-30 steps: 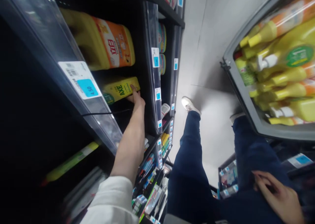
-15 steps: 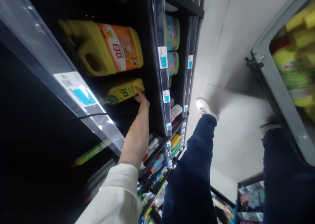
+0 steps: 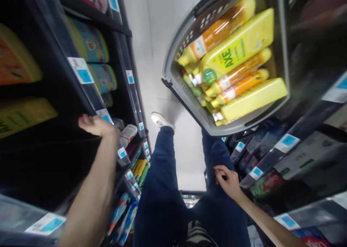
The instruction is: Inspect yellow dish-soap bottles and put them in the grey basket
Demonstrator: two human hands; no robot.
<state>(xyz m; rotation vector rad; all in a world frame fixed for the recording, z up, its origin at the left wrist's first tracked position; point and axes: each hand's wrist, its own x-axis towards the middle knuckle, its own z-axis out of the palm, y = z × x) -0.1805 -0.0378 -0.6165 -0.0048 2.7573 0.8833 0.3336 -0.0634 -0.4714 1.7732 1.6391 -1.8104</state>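
Observation:
My left hand (image 3: 90, 124) is at the shelf edge on the left, slightly blurred, its fingers loosely apart with nothing in them. Further left on the shelf lies a yellow AXE dish soap bottle (image 3: 25, 116), apart from the hand. Beyond it is a yellow jug (image 3: 17, 55) with an orange label, cut off by the frame. In front of my right thigh hangs my right hand (image 3: 227, 182), thumb and fingers curled together into a ring around nothing visible. A grey shopping basket (image 3: 187, 104) holds several yellow and orange bottles, among them an AXE bottle (image 3: 238, 46) on top.
Blue-labelled tubs (image 3: 89, 41) fill a lower shelf on the left. Price tags (image 3: 81, 69) line the shelf rails. Another shelf rail (image 3: 260, 167) with boxed goods runs along the right. Pale floor (image 3: 143, 59) lies between, with my white shoe (image 3: 161, 119) on it.
My left hand has come off the AXE bottle, which stays on the shelf, and moved to the shelf edge. The view has swung right, bringing the basket and my right hand into sight.

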